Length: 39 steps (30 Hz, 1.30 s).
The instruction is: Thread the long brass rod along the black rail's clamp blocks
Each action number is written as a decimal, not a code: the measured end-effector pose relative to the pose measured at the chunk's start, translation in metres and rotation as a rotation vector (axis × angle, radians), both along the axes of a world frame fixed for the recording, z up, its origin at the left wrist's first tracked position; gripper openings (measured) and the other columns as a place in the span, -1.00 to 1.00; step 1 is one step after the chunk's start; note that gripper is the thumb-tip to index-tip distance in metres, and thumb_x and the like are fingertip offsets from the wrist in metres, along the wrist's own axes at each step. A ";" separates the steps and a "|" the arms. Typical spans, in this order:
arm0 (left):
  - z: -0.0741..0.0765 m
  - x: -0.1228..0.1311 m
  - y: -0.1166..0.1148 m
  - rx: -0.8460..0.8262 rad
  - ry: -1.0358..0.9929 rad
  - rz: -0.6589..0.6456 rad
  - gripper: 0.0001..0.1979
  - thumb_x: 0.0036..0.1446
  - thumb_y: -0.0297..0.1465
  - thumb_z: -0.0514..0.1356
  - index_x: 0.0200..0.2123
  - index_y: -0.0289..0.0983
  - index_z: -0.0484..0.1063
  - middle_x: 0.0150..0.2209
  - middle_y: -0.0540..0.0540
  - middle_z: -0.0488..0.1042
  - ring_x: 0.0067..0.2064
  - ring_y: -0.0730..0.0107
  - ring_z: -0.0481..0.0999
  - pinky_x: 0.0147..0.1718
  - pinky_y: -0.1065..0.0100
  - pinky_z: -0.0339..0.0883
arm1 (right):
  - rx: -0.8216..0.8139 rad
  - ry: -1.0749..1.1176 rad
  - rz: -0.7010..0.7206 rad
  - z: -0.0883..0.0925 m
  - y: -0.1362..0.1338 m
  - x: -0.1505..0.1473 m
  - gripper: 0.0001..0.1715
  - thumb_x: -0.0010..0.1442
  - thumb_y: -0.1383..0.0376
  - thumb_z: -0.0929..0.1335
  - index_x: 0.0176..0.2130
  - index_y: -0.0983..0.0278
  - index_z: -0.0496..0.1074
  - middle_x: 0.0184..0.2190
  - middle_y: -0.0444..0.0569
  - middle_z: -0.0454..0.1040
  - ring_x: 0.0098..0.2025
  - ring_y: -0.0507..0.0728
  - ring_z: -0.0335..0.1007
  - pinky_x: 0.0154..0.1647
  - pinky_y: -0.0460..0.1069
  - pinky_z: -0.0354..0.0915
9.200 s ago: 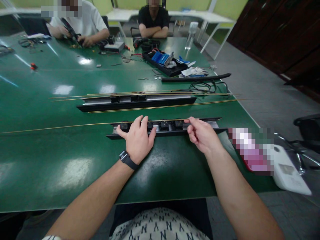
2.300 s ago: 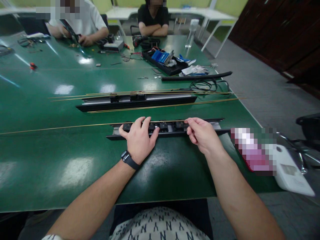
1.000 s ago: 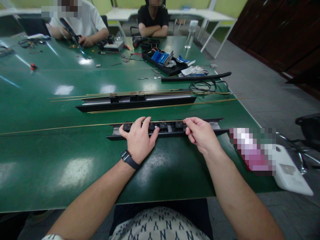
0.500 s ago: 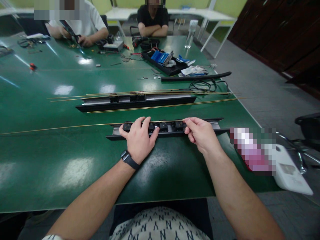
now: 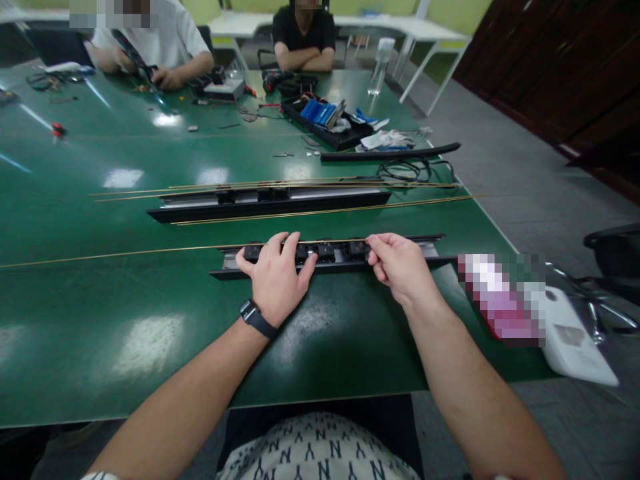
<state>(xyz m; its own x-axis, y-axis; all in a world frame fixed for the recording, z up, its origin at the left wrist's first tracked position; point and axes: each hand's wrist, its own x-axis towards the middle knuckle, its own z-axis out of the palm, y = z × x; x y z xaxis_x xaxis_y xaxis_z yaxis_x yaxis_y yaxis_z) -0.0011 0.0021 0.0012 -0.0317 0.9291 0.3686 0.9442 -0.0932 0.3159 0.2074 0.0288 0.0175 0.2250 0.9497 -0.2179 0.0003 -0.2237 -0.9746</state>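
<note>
Hands [image 5: 276, 280] closer together; rod [image 5: 200, 249] in right

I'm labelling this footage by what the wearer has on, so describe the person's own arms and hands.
The left hand and right hand wear no gloves, and both forearms are uncovered. A black watch with a dark, squarish face and a plain black strap circles the left wrist. The shirt is off-white, printed with dark letters.
</note>
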 end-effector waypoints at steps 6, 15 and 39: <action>-0.001 0.000 0.001 0.003 -0.013 0.008 -0.57 0.32 -0.14 0.15 0.19 -0.11 0.39 0.23 -0.23 0.44 0.21 -0.05 0.41 0.29 -0.29 -0.26 | -0.009 0.001 0.012 0.002 0.000 -0.001 -0.77 0.22 0.20 0.46 -0.32 0.30 0.42 -0.63 -0.18 0.41 -0.79 -0.10 0.11 -0.84 -0.19 -0.14; -0.001 -0.001 0.001 0.004 -0.009 -0.001 -0.57 0.33 -0.14 0.13 0.20 -0.11 0.38 0.22 -0.23 0.45 0.21 -0.03 0.42 0.28 -0.30 -0.26 | -0.003 0.018 0.027 0.001 0.000 -0.001 -0.81 0.24 0.21 0.42 -0.29 0.30 0.44 -0.62 -0.19 0.41 -0.79 -0.10 0.10 -0.84 -0.19 -0.15; -0.003 0.001 0.000 -0.002 -0.020 0.004 -0.56 0.36 -0.16 0.10 0.24 -0.12 0.34 0.30 -0.26 0.36 0.26 -0.02 0.38 0.31 -0.28 -0.22 | -0.021 0.052 0.020 -0.004 0.002 -0.001 -0.77 0.24 0.17 0.43 -0.26 0.24 0.34 -0.65 -0.25 0.37 -0.80 -0.08 0.09 -0.83 -0.19 -0.13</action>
